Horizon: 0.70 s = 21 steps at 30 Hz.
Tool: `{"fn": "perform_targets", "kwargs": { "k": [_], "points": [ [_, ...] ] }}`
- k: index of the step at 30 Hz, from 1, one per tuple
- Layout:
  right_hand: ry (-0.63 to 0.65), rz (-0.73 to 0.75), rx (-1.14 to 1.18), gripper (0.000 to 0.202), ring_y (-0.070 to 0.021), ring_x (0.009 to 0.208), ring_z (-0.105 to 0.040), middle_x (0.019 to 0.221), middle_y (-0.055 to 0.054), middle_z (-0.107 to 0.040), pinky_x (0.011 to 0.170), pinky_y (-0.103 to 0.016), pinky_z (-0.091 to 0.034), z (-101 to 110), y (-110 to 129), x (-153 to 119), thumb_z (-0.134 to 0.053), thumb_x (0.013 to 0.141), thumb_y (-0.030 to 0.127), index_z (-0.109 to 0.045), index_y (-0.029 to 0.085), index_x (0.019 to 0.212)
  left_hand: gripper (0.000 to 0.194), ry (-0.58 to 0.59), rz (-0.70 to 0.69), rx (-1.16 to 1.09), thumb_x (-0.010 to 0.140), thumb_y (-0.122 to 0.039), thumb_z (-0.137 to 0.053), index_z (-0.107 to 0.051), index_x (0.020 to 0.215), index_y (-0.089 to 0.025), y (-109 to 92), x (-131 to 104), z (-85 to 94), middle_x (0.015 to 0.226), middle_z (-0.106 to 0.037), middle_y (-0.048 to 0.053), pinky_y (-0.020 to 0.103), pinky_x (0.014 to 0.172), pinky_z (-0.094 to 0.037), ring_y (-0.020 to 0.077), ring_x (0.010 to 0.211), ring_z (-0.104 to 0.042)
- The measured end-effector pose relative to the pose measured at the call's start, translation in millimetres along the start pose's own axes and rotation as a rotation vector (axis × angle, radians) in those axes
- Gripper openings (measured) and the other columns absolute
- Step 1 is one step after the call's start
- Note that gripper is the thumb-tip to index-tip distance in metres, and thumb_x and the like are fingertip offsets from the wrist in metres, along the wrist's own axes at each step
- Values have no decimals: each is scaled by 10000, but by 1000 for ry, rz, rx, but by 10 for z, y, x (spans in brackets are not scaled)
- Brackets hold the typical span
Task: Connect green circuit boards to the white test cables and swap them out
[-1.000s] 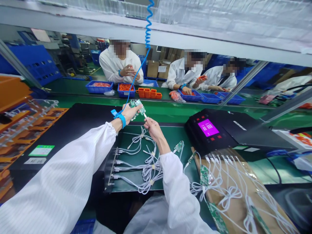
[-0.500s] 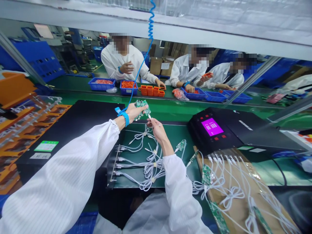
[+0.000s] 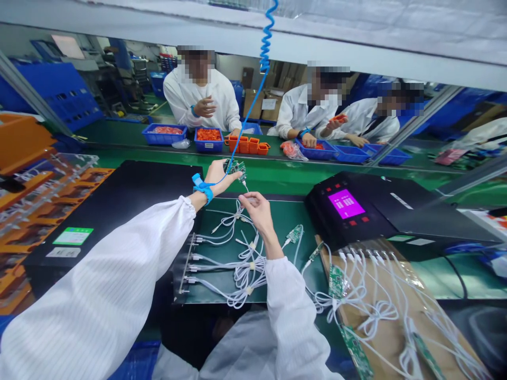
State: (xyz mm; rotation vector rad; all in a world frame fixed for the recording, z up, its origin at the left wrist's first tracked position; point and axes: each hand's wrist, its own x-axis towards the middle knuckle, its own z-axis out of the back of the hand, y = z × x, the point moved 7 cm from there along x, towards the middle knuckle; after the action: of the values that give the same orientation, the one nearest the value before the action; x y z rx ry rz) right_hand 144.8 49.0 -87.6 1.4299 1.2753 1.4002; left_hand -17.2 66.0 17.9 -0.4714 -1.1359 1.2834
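Observation:
My left hand (image 3: 222, 178), with a blue wrist strap, is closed on green circuit boards (image 3: 236, 170) above the bench. A white plug (image 3: 244, 183) sits at the boards' lower edge, its thin cable running down to my right hand (image 3: 256, 207). The right thumb and fingertips pinch close to that cable; the exact grip is too small to tell. Below lie bundled white cables (image 3: 249, 266) from a black box's connector panel (image 3: 187, 264). Another green board (image 3: 293, 234) with a plugged cable rests right of my right wrist.
A black device (image 3: 356, 211) with a purple screen stands right, above cardboard (image 3: 380, 316) carrying boards and cables. A black box (image 3: 119, 211) is left, orange racks (image 3: 59, 211) beyond it. A blue coiled cord (image 3: 266, 47) hangs down. Three people work opposite at blue bins (image 3: 317, 151).
The boards in my left hand have turned and tilted. My right hand has moved slightly down, away from the plug, and its fingers sit lower along the cable.

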Motion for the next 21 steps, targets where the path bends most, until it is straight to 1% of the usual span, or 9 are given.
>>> {"fn": "perform_targets", "kwargs": {
  "k": [2, 3, 6, 9, 13, 15, 18, 21],
  "points": [
    [34, 6, 75, 475, -166, 809, -691, 919, -35, -717, 789, -318, -575, -83, 2, -17, -887, 633, 498, -641, 202, 912, 189, 39, -107, 139, 762, -264, -805, -631, 762, -192, -69, -12, -19, 725, -673, -3, 284, 661, -430, 183, 713, -623],
    [32, 16, 88, 468, -167, 819, -690, 924, -31, -711, 798, -320, -579, -102, 0, -28, -878, 643, 499, -643, 204, 920, 189, 68, -150, 197, 766, -261, -800, -624, 749, -193, -92, -21, -41, 711, -663, -5, 284, 655, -418, 182, 703, -615],
    [-38, 62, 18, 403, -150, 731, -649, 862, -20, -688, 696, -293, -557, -85, -10, -72, -764, 771, 547, -659, 197, 943, 159, 159, -232, 305, 770, -238, -779, -631, 744, -188, -128, -44, -115, 714, -666, 0, 282, 651, -403, 183, 699, -613],
    [-129, 101, -107, 392, -134, 643, -584, 856, -36, -706, 618, -274, -493, -35, 5, -121, -674, 854, 550, -702, 180, 979, 100, 228, -257, 330, 780, -224, -748, -663, 762, -174, -138, -58, -170, 732, -690, 14, 282, 649, -409, 191, 712, -635],
    [-171, 180, -169, 382, -147, 679, -574, 898, -58, -733, 661, -286, -481, -35, 104, -171, -627, 900, 527, -749, 169, 954, 77, 290, -256, 343, 788, -234, -722, -720, 802, -158, -142, -78, -224, 733, -713, 23, 282, 649, -422, 196, 717, -656],
    [-174, 203, -175, 363, -147, 679, -570, 912, -59, -737, 661, -286, -476, -49, 143, -186, -626, 909, 500, -751, 168, 985, 94, 316, -278, 336, 791, -238, -714, -742, 824, -154, -154, -96, -254, 764, -727, 32, 281, 666, -440, 199, 737, -667],
    [-211, 216, -180, 349, -135, 644, -545, 922, -59, -734, 634, -281, -464, -38, 164, -201, -634, 912, 469, -743, 163, 1038, 101, 329, -361, 324, 790, -215, -700, -761, 841, -152, -199, -127, -289, 849, -736, 50, 282, 719, -470, 201, 791, -682],
    [-244, 246, -198, 330, -132, 643, -529, 887, -48, -716, 630, -278, -458, -18, 174, -213, -618, 928, 459, -755, 168, 1002, 97, 320, -424, 350, 787, -194, -693, -766, 836, -153, -231, -146, -308, 868, -720, 59, 285, 723, -477, 199, 796, -682]
  ]
}}
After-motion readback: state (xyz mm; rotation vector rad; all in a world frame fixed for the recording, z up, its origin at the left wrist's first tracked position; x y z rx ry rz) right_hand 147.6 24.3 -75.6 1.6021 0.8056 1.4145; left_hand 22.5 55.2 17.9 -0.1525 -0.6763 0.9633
